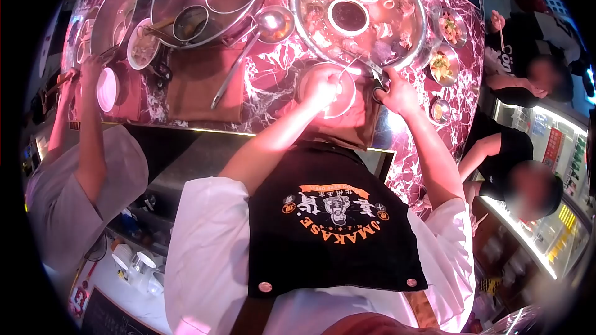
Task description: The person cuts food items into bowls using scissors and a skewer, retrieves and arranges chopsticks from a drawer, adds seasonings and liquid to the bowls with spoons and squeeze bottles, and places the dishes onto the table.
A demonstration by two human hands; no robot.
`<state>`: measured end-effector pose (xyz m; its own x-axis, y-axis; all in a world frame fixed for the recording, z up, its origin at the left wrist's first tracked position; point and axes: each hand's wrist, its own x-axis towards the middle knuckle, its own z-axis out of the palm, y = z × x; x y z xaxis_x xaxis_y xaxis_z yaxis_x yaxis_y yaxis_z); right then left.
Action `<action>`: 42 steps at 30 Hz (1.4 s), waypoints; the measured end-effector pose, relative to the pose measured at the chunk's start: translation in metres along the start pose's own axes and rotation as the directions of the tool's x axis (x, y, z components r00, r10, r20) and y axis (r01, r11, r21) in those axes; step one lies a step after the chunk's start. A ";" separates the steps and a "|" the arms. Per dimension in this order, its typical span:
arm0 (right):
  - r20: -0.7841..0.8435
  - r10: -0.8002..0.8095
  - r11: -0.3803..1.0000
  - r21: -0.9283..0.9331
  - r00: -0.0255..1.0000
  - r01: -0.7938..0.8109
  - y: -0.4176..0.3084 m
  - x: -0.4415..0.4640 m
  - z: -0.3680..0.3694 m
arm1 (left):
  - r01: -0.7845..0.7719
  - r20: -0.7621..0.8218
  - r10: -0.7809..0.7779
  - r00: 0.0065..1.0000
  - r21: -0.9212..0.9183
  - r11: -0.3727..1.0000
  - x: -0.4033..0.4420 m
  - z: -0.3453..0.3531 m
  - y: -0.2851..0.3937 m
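The right hand is clamped on the dark looped handles of scissors, slim and metallic, their long axis running away from the person, slanting slightly left, over the near rim of a round shiny basin. The left hand curls above a round bowl; its grip I cannot tell.

Eatery or food stall: marbled counter, broad food pan, logo-printed apron, lit display cabinet.
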<state>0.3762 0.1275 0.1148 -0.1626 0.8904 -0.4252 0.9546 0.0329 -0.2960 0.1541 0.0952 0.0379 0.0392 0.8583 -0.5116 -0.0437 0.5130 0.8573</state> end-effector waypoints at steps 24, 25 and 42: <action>-0.030 -0.078 0.997 -0.003 0.996 0.078 0.012 0.002 0.003 | -0.093 -0.052 0.090 0.995 -0.061 0.994 0.008 -0.041 -0.002; -0.023 -0.056 0.998 -0.001 0.998 0.056 0.018 -0.005 -0.002 | -0.086 -0.059 0.083 0.995 -0.055 0.995 0.005 -0.051 0.007; 0.079 -0.378 0.925 0.076 0.922 0.373 -0.009 -0.069 -0.032 | -0.136 0.523 -0.030 0.852 0.277 0.951 -0.014 -0.182 0.045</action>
<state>0.3865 0.0801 0.1748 -0.5307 0.7731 -0.3474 0.8033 0.3281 -0.4971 -0.0298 0.1081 0.0729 0.5566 0.7100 -0.4314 0.2295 0.3676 0.9012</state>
